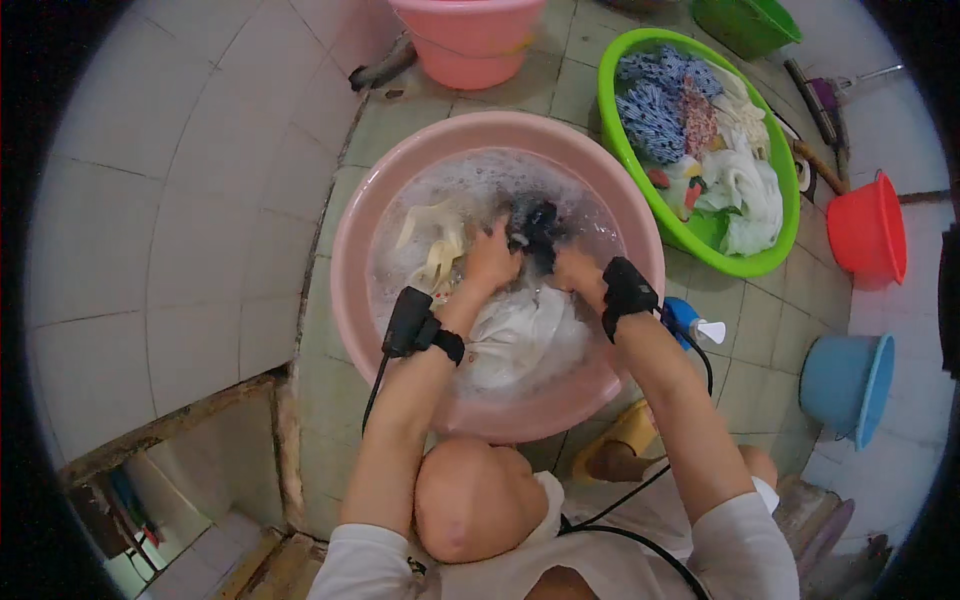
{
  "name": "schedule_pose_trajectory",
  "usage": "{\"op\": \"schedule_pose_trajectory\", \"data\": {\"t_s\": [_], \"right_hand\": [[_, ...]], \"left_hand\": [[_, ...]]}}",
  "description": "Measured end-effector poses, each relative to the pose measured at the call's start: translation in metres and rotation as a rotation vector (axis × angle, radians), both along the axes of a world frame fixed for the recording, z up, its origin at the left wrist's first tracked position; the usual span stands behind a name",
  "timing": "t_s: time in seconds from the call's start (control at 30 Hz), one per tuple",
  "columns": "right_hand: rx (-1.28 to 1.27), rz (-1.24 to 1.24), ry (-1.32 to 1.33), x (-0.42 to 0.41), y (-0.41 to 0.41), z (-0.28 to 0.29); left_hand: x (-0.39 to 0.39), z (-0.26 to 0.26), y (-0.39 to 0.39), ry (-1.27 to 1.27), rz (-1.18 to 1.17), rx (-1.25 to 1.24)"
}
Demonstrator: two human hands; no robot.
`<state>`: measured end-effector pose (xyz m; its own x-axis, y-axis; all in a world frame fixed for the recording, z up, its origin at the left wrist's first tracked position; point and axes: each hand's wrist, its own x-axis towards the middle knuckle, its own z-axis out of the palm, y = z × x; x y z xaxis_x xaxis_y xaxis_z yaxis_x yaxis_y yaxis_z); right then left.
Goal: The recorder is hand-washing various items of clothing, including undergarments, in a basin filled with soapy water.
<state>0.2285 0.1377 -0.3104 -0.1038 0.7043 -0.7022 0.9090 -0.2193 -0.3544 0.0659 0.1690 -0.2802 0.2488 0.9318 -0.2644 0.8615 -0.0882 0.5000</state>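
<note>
Soapy water fills a large pink plastic basin [499, 420] on the floor before me. In it, my left hand [495, 259] and my right hand [577, 270] grip a wet, dark piece of cloth [538, 229] from its two sides. Some fingertips are blurred or hidden by the cloth and suds. Nearer to me a white cloth [529, 334] bulges out of the water, below both hands. A cream-coloured strip of fabric [442, 244] floats left of my left hand. Each wrist carries a strapped black device with a cable.
A green tub [787, 225] of clothes stands at upper right, close to the basin. A pink bucket [469, 45] is at the far side. A blue pump bottle [681, 319] stands beside the basin. Along the right wall are a red basin [862, 229] and a blue basin [844, 386].
</note>
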Motion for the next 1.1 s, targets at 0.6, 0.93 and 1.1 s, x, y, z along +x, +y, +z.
{"op": "schedule_pose_trajectory", "data": {"t_s": [0.6,0.93,1.1], "right_hand": [[0.783,-0.491,1.066,-0.077,0.026,0.109],[1.133,-0.82,0.786,-0.094,0.026,0.113],[0.996,-0.856,0.392,-0.07,0.029,0.113]], "left_hand": [[-0.022,0.008,0.055,-1.414,0.712,-1.06],[0.015,0.086,0.036,-1.301,0.605,-0.87],[0.023,0.096,0.013,-1.084,0.599,-0.767]]}}
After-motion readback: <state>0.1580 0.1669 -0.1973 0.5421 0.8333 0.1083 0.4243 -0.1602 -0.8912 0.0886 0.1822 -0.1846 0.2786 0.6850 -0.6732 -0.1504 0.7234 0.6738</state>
